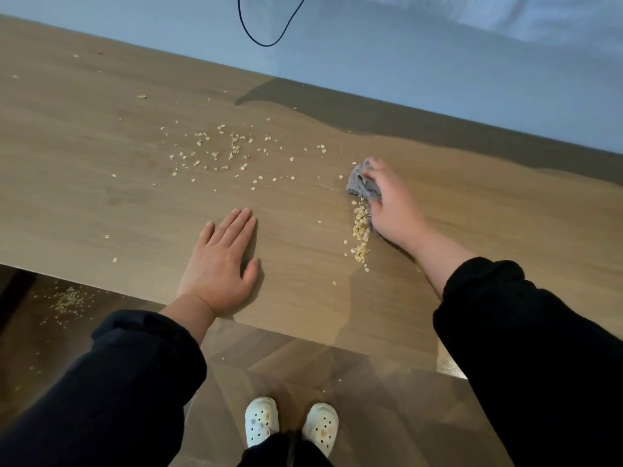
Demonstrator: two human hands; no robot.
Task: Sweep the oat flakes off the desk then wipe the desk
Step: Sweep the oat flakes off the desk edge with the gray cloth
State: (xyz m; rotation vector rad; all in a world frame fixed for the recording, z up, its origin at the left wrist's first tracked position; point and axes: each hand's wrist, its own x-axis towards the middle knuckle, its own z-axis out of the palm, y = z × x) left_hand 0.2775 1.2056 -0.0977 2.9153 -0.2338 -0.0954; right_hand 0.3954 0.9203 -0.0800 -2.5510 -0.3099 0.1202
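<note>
Right hand (391, 207) presses a crumpled grey cloth (362, 185) onto the wooden desk (101, 183), fingers curled over it and gripping it, wrist bent, the dark-sleeved forearm reaching in from the lower right. Left hand (220, 264) lies flat on the desk near its front edge, palm down, fingers straight and close together, thumb out to the side, holding nothing.

Beside the right hand's left edge, a narrow line of gathered oat flakes (360, 235) runs from the cloth toward the desk's front edge, its long axis roughly front to back. More scattered flakes (215, 153) lie loose across the middle of the desk, beyond the left hand. A small heap of flakes (69, 301) lies on the floor (303, 369) below the desk's front edge, at left. No containers show in view.
</note>
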